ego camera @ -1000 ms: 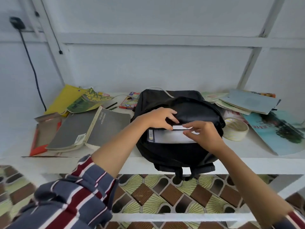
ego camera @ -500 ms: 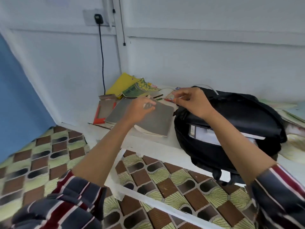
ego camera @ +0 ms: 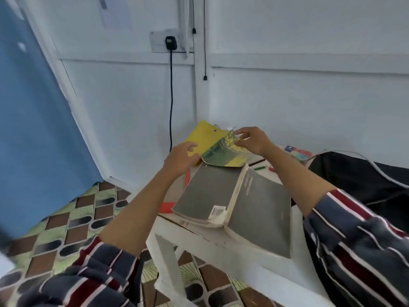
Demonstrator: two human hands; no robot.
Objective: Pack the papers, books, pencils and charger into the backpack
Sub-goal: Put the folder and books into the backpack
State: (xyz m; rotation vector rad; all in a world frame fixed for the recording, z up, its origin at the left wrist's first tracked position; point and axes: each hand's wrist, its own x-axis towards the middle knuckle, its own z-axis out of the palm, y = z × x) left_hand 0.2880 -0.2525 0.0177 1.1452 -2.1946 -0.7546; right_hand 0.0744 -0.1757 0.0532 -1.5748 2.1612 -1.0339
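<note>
Pinching upper corner of green-and-yellow booklet (ego camera: 223, 156) with right hand (ego camera: 252, 140), thumb and fingertips closed on the paper, that end raised so the sheet curves. Holding left hand (ego camera: 179, 157) open, fingers loosely spread, just beside booklet's left edge and over yellow folder (ego camera: 203, 136); can't tell whether touching either.

Got booklet's lower edge resting on far end of grey book (ego camera: 234, 196), itself splayed open face down, spine up, near front-left corner of white bench (ego camera: 199, 235). Seeing red folder (ego camera: 167, 207) poking out under book's left side.

Seeing green pencil (ego camera: 261, 167) and red pencil (ego camera: 271, 169) flat on bench just past book, beside right forearm, with colourful flat pack (ego camera: 296, 151) behind them; print on pack too blurred to read.

Found black backpack (ego camera: 354, 180) at right end of bench, just beside book, partly cut by frame edge and by right sleeve (ego camera: 354, 240), with white cable (ego camera: 380, 173) draped across its top.

Spotted black charger (ego camera: 170, 42) plugged into wall socket (ego camera: 159, 41) high above bench corner, black cord (ego camera: 170, 96) dropping straight down behind yellow folder; well apart from backpack.

Wearing striped sleeves pushed up both forearms, left sleeve (ego camera: 99, 273) low in frame. Noting patterned floor tiles (ego camera: 77, 213) below bench and blue panel (ego camera: 28, 107) at far left.
</note>
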